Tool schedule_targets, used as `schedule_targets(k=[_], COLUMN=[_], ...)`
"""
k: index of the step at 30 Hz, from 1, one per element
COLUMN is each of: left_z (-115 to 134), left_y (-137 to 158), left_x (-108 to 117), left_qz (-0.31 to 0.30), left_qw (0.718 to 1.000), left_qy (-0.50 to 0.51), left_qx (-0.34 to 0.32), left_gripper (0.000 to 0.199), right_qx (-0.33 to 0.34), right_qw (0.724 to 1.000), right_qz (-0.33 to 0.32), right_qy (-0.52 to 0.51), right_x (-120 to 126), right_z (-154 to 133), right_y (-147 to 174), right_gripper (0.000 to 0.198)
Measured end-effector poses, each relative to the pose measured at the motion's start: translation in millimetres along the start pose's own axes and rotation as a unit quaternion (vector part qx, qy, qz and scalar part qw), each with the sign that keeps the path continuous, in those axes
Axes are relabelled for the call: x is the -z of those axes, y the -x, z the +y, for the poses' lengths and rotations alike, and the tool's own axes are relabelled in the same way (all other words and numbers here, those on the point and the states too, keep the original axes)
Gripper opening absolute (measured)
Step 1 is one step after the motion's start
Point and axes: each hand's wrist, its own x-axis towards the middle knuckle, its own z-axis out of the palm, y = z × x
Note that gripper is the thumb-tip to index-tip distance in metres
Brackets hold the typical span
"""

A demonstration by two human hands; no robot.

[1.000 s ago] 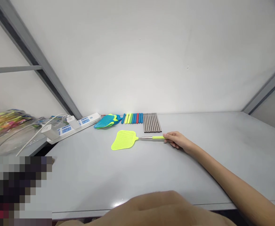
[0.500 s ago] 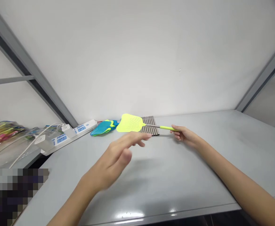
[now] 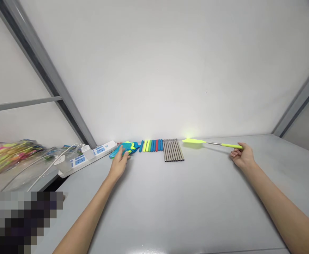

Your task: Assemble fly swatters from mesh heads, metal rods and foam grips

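My right hand (image 3: 242,157) grips the green handle of a yellow-green fly swatter (image 3: 212,143) and holds it level above the grey table (image 3: 186,201), its head pointing left. My left hand (image 3: 119,163) reaches to a stack of blue and green swatter heads (image 3: 128,147) at the back of the table, fingers resting on them. Whether it grips one is not clear. Between the hands lie a row of coloured handle grips (image 3: 151,145) and a row of metal rods (image 3: 173,150).
A white power strip (image 3: 87,158) with plugs and cables lies at the back left. Clear bags of coloured items (image 3: 10,155) sit on the far left. A white wall stands behind the table, with grey frame bars at both sides.
My right hand has lifted the swatter off the table and carried it to the right. My left hand came up from below and reached forward onto the stack of swatter heads.
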Motion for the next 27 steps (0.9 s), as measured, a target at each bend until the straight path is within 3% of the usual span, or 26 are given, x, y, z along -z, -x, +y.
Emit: schedule_targets(k=[3, 7, 10, 12, 17, 27], left_z=[-1.7, 4.5, 5.9, 4.5, 1.9, 5.2], left_y=[-2.4, -1.1, -1.7, -3.6, -8.1, -10.2], left_x=[-0.9, 0.9, 7.2, 11.7, 17.0, 17.9], left_qz=[0.011, 0.017, 0.017, 0.022, 0.024, -0.033], left_qw=[0.993, 0.953, 0.925, 0.906, 0.887, 0.900], left_qy=[0.105, 0.269, 0.333, 0.367, 0.383, 0.345], left_qx=[0.059, 0.139, 0.181, 0.210, 0.257, 0.262], left_gripper=[0.043, 0.024, 0.007, 0.007, 0.014, 0.018], right_qx=[-0.011, -0.028, -0.041, -0.048, -0.059, -0.055], right_qw=[0.999, 0.996, 0.995, 0.995, 0.995, 0.996], right_qz=[0.034, 0.070, 0.079, 0.080, 0.073, 0.055], right_qy=[-0.022, -0.039, -0.043, -0.040, -0.022, 0.050], right_x=[0.4, -2.2, -1.5, 0.5, 6.6, 2.4], right_z=[-1.8, -2.0, -2.1, -1.5, 1.8, 5.4], right_y=[-1.9, -1.7, -3.0, -5.9, -15.2, -9.5], right_gripper=[0.023, 0.024, 0.026, 0.027, 0.027, 0.011])
